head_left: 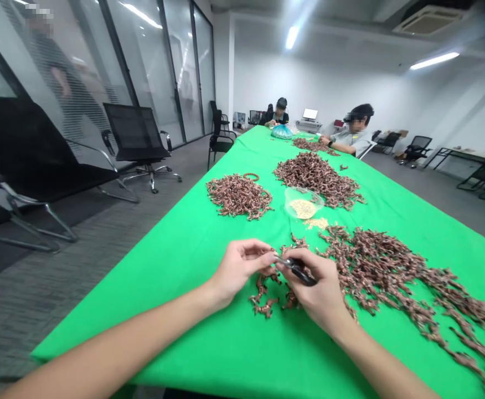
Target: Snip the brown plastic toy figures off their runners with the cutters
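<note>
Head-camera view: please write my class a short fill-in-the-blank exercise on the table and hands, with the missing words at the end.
1. The cloth covering the table is ____ in colour.
2. The tool in the person's right hand has a handle coloured ____.
3. As the wearer sees it, the brown pile with a ring by its far edge lies to the ____ of the clear bowl.

Missing words: green; black; left.
</note>
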Available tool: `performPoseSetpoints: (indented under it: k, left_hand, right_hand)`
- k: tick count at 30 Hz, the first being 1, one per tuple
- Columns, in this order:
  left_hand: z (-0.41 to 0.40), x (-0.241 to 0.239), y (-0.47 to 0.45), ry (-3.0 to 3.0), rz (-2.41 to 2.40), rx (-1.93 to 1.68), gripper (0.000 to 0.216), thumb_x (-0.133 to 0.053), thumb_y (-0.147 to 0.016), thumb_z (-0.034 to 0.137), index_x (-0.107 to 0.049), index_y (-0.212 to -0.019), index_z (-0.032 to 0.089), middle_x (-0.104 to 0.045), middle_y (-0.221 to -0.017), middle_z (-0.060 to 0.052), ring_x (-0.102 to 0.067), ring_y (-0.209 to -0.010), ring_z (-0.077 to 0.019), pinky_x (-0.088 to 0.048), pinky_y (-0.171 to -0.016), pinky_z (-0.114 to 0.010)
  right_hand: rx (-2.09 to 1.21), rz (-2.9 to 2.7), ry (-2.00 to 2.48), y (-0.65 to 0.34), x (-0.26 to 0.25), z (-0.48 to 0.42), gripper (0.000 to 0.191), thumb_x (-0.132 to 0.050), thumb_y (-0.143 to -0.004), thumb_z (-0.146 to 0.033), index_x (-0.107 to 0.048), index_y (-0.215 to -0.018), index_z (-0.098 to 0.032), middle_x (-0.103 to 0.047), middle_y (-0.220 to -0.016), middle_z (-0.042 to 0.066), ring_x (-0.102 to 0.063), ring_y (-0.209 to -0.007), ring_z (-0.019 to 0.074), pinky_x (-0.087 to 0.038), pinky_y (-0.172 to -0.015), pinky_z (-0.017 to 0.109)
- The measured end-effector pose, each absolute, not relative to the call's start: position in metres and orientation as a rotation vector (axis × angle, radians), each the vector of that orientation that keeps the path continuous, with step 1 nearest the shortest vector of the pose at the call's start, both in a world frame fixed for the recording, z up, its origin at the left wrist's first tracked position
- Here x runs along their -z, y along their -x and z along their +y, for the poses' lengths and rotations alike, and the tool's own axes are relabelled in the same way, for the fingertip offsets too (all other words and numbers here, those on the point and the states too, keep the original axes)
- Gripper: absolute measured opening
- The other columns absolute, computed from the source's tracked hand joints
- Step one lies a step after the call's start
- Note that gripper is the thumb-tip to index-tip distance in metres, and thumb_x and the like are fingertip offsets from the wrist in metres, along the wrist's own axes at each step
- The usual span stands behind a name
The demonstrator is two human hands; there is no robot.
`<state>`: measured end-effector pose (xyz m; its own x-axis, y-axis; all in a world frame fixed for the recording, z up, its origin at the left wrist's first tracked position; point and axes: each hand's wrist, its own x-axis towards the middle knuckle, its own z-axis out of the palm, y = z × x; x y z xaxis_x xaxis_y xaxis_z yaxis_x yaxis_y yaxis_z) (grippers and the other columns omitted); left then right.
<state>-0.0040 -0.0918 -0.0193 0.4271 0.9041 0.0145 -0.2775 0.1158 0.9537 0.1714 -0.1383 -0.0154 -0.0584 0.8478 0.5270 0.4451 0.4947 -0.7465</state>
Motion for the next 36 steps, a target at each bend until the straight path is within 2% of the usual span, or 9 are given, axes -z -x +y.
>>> performPoseSetpoints:
  k: [3, 7, 13, 15, 19, 28, 36]
  left_hand:
    - [-0.084, 0.022, 0.009, -1.222, 0.736, -1.010, 0.030, -0.083, -0.072, 0.034, -0.071, -0.089, 0.012, -0.072, -0.079, -0.004, -0.065, -0.067, -0.0127, -0.054, -0.065, -0.024]
    - [-0.072, 0.026, 0.018, -1.584, 0.830, -1.063, 0.033, -0.077, -0.077, 0.041, -0.072, -0.091, 0.011, -0.074, -0.082, -0.009, -0.067, -0.070, -0.0164, -0.055, -0.069, -0.029]
    - [-0.067, 0.026, 0.030, -1.926, 0.914, -1.165, 0.023, -0.080, -0.073, 0.037, -0.076, -0.082, 0.016, -0.071, -0.089, -0.008, -0.065, -0.082, -0.0199, -0.052, -0.077, -0.031]
    - [-0.066, 0.026, 0.035, -2.012, 0.960, -1.220, 0.018, -0.077, -0.076, 0.035, -0.076, -0.083, 0.018, -0.069, -0.090, -0.007, -0.063, -0.082, -0.0195, -0.052, -0.079, -0.032]
    - [-0.058, 0.030, 0.046, -2.108, 1.042, -1.314, 0.015, -0.073, -0.079, 0.031, -0.074, -0.086, 0.017, -0.068, -0.092, -0.007, -0.064, -0.083, -0.0194, -0.054, -0.076, -0.031]
    - [-0.046, 0.037, 0.055, -2.179, 1.152, -1.316, 0.016, -0.071, -0.078, 0.025, -0.072, -0.091, 0.016, -0.075, -0.096, -0.008, -0.070, -0.088, -0.0208, -0.056, -0.087, -0.035]
    - [-0.049, 0.037, 0.055, -2.285, 1.234, -1.226, 0.014, -0.071, -0.078, 0.027, -0.074, -0.089, 0.019, -0.077, -0.091, -0.005, -0.071, -0.085, -0.0205, -0.056, -0.077, -0.031]
  right_hand:
    - [-0.326, -1.839, 1.051, -0.172, 0.015, -0.136, 0.014, -0.064, -0.083, -0.017, -0.065, -0.097, -0.021, -0.069, -0.086, 0.002, -0.063, -0.074, 0.0154, -0.050, -0.069, 0.027]
    - [0.015, -2.024, 1.078, -0.186, 0.021, -0.133, 0.018, -0.061, -0.084, -0.022, -0.063, -0.102, -0.021, -0.070, -0.094, 0.006, -0.064, -0.086, 0.0204, -0.051, -0.078, 0.032]
    - [0.157, -1.834, 1.223, -0.218, 0.028, -0.135, 0.022, -0.061, -0.083, -0.031, -0.065, -0.100, -0.019, -0.071, -0.097, 0.009, -0.065, -0.089, 0.0236, -0.050, -0.083, 0.035]
    - [0.192, -1.696, 1.282, -0.233, 0.028, -0.135, 0.023, -0.060, -0.082, -0.034, -0.066, -0.098, -0.018, -0.071, -0.094, 0.009, -0.066, -0.085, 0.0228, -0.051, -0.080, 0.034]
    - [0.229, -1.396, 1.399, -0.267, 0.030, -0.136, 0.029, -0.055, -0.084, -0.040, -0.067, -0.093, -0.015, -0.070, -0.077, 0.008, -0.063, -0.066, 0.0200, -0.049, -0.065, 0.030]
    - [0.197, -1.183, 1.515, -0.295, 0.042, -0.135, 0.038, -0.053, -0.081, -0.046, -0.070, -0.090, -0.013, -0.071, -0.078, 0.010, -0.064, -0.068, 0.0218, -0.047, -0.068, 0.030]
    - [0.180, -1.183, 1.531, -0.295, 0.041, -0.132, 0.038, -0.053, -0.078, -0.045, -0.072, -0.087, -0.013, -0.073, -0.082, 0.012, -0.063, -0.073, 0.0232, -0.046, -0.071, 0.032]
